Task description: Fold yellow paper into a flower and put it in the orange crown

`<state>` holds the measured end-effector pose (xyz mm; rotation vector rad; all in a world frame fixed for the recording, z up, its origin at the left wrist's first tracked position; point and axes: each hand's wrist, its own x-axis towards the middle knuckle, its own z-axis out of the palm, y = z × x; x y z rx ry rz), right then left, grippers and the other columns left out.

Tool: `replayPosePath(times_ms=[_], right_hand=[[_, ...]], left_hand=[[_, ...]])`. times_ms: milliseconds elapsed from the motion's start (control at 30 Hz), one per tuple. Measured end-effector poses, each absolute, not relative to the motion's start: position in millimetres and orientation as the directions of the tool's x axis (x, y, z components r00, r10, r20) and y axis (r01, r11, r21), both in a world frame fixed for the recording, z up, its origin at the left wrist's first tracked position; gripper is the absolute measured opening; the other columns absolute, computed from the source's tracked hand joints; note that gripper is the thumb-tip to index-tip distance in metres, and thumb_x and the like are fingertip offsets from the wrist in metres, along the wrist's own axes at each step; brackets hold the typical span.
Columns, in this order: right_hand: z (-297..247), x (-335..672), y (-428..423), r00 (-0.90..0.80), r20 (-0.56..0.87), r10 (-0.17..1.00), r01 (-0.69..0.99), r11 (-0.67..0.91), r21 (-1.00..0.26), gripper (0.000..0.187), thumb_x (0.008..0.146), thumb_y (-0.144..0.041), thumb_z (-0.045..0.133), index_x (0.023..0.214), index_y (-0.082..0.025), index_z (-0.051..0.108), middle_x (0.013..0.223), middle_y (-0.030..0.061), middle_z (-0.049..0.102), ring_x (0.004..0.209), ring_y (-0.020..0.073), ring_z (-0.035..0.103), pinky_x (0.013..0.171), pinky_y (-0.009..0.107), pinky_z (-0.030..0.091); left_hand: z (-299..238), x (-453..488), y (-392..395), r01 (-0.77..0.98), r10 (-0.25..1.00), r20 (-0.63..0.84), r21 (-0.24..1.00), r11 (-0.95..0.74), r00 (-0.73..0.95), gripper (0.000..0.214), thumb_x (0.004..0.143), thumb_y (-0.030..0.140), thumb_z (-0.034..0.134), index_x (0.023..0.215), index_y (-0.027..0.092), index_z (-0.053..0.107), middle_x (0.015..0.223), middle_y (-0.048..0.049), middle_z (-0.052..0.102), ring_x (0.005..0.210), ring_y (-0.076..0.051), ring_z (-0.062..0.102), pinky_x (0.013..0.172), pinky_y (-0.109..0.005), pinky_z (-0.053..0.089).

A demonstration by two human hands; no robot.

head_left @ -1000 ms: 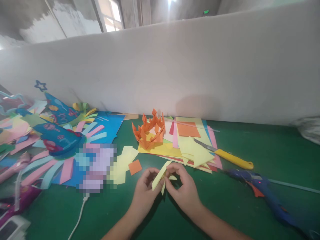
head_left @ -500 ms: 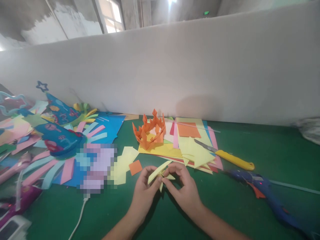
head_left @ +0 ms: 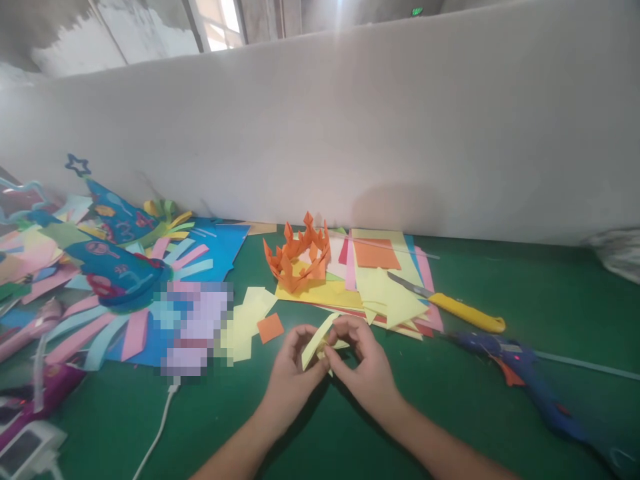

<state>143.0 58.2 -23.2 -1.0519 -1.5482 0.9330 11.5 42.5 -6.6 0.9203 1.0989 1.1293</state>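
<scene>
Both my hands meet low at the centre over the green table (head_left: 500,280). My left hand (head_left: 293,370) and my right hand (head_left: 363,367) pinch a small folded piece of pale yellow paper (head_left: 320,340) between fingertips and thumbs, its pointed flap sticking up to the left. Just beyond them lie an orange paper square (head_left: 271,327) and loose pale yellow sheets (head_left: 247,320). Farther back stands an orange folded paper crown (head_left: 299,257) on a stack of coloured paper (head_left: 395,293).
A yellow-handled knife (head_left: 460,311) lies across the right of the paper stack. A blue glue gun (head_left: 520,377) rests at the right. Coloured paper crafts and strips (head_left: 100,280) crowd the left, with a white cable (head_left: 157,433). A white wall (head_left: 400,133) borders the table's far edge.
The fingers have worked the yellow paper closer together and its flap has tilted a little; the hands stay in the same spot. The view has shifted slightly.
</scene>
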Motion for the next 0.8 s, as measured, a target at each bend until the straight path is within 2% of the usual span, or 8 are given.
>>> replayPosePath(times_ms=[233,433,600,800], right_hand=[[-25.3,145.2,59.3,-0.118,0.331,0.936,0.227,0.35,-0.909,0.034,0.076,-0.013,0.055,0.107,-0.023,0.043,0.084,0.0015,0.059,0.079,0.016,0.061,0.075,0.031,0.052],[-27.1,144.4,59.2,-0.137,0.345,0.928,0.224,0.369,-0.902,0.037,0.075,-0.013,0.058,0.108,-0.023,0.043,0.089,0.0032,0.058,0.08,0.016,0.061,0.073,0.03,0.053],[-27.5,143.1,58.1,-0.156,0.349,0.924,0.227,0.378,-0.898,0.034,0.077,-0.013,0.056,0.109,-0.022,0.044,0.088,0.0035,0.059,0.079,0.0155,0.062,0.071,0.029,0.054],[-26.2,142.5,56.1,-0.177,0.347,0.921,0.188,0.378,-0.907,0.031,0.08,-0.013,0.053,0.108,-0.022,0.044,0.086,0.0029,0.06,0.068,0.0124,0.061,0.064,0.026,0.054]], left_hand=[[-3.5,8.7,42.1,-0.311,0.972,-0.22,0.921,0.235,0.084,0.028,0.07,0.023,0.068,0.094,0.02,0.053,0.095,-0.0028,0.056,0.094,-0.016,0.053,0.08,-0.025,0.043],[-8.0,5.7,41.4,-0.308,0.976,-0.202,0.926,0.219,0.085,0.028,0.071,0.025,0.068,0.094,0.02,0.053,0.097,-0.0031,0.057,0.096,-0.017,0.053,0.082,-0.025,0.042],[-6.3,7.5,42.2,-0.229,0.973,-0.227,0.945,0.232,0.048,0.025,0.077,0.036,0.061,0.094,0.02,0.052,0.087,-0.0011,0.057,0.079,-0.012,0.055,0.073,-0.024,0.044],[-12.7,7.2,46.6,-0.214,0.986,-0.163,0.963,0.166,0.031,0.028,0.076,0.039,0.062,0.092,0.019,0.049,0.079,0.0005,0.054,0.065,-0.01,0.053,0.064,-0.024,0.046]])
